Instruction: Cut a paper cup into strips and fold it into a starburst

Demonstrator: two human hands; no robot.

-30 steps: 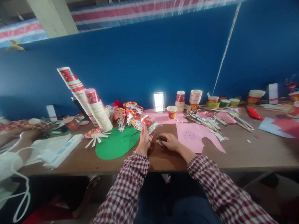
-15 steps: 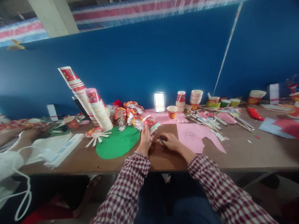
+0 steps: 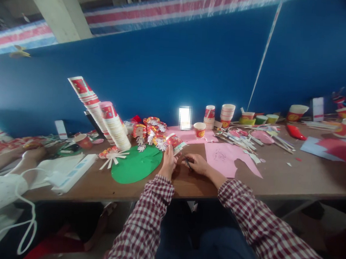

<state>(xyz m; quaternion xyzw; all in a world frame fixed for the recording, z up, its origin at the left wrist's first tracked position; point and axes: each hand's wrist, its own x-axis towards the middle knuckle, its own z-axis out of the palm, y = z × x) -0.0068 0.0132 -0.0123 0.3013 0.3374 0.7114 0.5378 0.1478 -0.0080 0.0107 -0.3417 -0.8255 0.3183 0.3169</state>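
My left hand (image 3: pixel 168 163) is closed on a red-and-white paper cup (image 3: pixel 175 142), which is tilted on its side above the table. Just to its right, my right hand (image 3: pixel 196 163) has its fingers wrapped round a slim dark tool (image 3: pixel 187 163). Its kind is too small and too hidden to make out. The tool points up and left toward the cup, and I cannot tell whether it touches. By my right hand lies a pink paper sheet (image 3: pixel 222 158) with a drawing and a cut-out edge. A green paper round (image 3: pixel 137 168) lies left of my left hand.
Two tall leaning stacks of paper cups (image 3: pixel 114 124) stand at the left, near a white power strip (image 3: pixel 76 174). Another person's hand (image 3: pixel 35 154) is at far left. Paper cut-out figures (image 3: pixel 152 132), an upright cup (image 3: pixel 199 130) and many pens (image 3: pixel 237 139) line the back.
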